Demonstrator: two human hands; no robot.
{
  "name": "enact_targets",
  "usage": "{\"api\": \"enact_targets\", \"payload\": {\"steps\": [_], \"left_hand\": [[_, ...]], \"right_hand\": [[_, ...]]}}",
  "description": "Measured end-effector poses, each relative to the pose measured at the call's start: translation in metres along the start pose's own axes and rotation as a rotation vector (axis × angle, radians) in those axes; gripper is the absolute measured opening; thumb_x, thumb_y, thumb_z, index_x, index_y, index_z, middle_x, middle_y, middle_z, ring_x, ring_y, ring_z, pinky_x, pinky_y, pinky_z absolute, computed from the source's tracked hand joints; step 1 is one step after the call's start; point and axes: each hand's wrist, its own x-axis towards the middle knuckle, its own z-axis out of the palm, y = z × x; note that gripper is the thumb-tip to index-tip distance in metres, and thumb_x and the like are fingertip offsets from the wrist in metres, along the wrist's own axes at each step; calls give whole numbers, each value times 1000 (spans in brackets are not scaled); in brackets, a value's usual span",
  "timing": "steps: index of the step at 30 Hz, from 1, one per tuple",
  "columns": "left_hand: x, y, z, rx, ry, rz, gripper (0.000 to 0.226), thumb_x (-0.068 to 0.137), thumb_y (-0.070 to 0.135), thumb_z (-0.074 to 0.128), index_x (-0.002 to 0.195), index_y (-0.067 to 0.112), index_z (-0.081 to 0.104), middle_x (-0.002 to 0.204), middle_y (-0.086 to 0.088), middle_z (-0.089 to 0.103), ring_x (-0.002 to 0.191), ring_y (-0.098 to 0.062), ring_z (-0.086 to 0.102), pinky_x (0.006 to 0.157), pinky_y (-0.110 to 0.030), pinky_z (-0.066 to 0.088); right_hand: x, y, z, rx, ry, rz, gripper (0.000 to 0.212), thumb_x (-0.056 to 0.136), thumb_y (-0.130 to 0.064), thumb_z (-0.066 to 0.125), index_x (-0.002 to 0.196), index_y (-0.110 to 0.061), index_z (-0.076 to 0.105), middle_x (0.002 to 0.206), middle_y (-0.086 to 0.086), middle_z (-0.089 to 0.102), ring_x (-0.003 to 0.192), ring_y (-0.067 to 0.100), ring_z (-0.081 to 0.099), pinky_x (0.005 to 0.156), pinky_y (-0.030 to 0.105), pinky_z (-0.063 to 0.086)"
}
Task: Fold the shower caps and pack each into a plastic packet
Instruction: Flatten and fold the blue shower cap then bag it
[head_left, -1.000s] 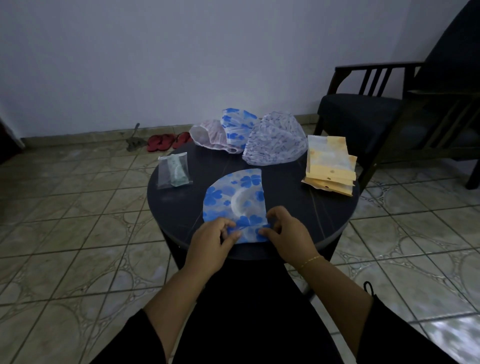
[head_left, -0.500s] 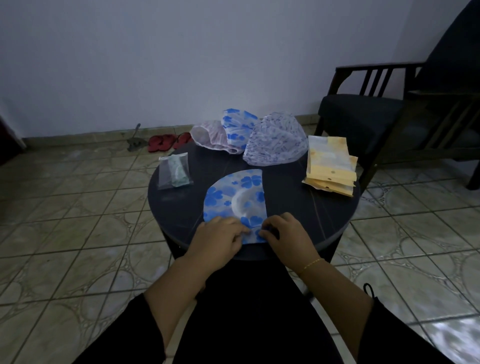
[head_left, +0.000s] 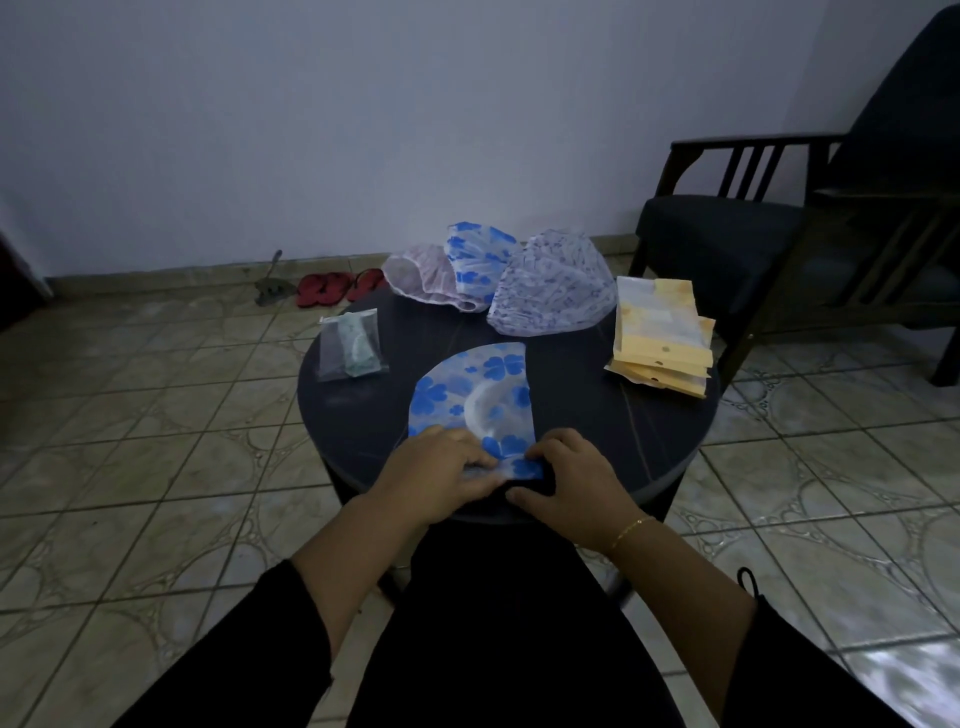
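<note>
You sit at a round dark table (head_left: 649, 415) on a tiled floor (head_left: 156, 415). A clear packet (head_left: 350, 345) at its left edge holds a folded cap. Your left hand (head_left: 436, 475) and right hand (head_left: 576, 478) pinch the blue flower cap (head_left: 475, 395) at the near edge.

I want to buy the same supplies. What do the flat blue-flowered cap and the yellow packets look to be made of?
The blue-flowered cap looks like thin, glossy plastic film: translucent between the printed flowers, lying flat. The yellow packets seem to be plastic pouches too, with cloudy clear fronts and yellow header strips with punched holes, though the headers could be card.
</note>
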Motion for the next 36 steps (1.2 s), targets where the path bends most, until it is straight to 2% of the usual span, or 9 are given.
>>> {"api": "enact_targets", "payload": {"steps": [5,8,11,15,17,20,23,31,36], "left_hand": [[-1,-9,7,-111,63,5,38,82,63,56,106,37,70,102,20,61,100,-7,50,85,-26,43],[-1,-15,7,-259,42,-84,27,81,48,68,103,34,72,103,16,63,97,-4,52,85,-24,44],[1,-21,2,-412,60,-203,2,79,45,70,78,44,71,84,18,67,84,-3,58,84,-28,42],[3,-23,0,-532,69,-344,19,65,64,65,65,46,72,73,16,68,86,-10,60,96,-39,39],[5,-25,1,-572,89,-393,37,61,67,65,60,30,72,65,4,65,76,-12,59,88,-39,41],[7,-22,2,-554,118,-461,54,75,58,66,39,23,48,41,11,38,54,-11,44,75,-36,32],[8,-16,5,-391,203,-486,57,81,59,60,46,21,36,47,7,35,54,-13,45,79,-36,30],[7,-7,17,64,332,-487,49,85,66,46,59,25,37,65,7,42,69,-14,47,73,-32,21],[5,-9,24,33,467,-447,33,79,58,62,82,27,51,91,10,49,88,-11,47,77,-28,16]], "right_hand": [[4,0,0,62,56,42,34,87,-36,63,116,-18,64,118,-3,50,109,14,50,98,27,41],[10,-3,-1,106,64,104,31,89,-36,60,111,-14,67,114,0,52,105,15,52,94,29,44],[16,-5,-4,115,45,176,34,90,-39,58,107,-11,68,110,0,51,100,14,53,92,29,45],[20,-7,-5,131,52,226,35,90,-43,56,100,-13,69,104,-4,49,94,12,52,88,29,46],[20,-7,-4,129,68,242,35,91,-44,54,97,-13,68,105,-3,51,95,13,52,87,30,45],[21,-9,-4,72,91,266,38,92,-47,51,100,-15,69,109,-2,53,101,15,49,91,33,43],[24,-11,-6,64,81,325,40,89,-51,52,94,-17,71,108,-2,53,104,16,47,93,34,43],[34,-14,-2,25,102,436,39,83,-56,59,81,-19,72,99,-1,56,100,18,51,87,36,47],[31,-16,-1,32,201,405,28,81,-48,66,84,-23,52,91,-3,52,91,17,52,83,34,45]]}}
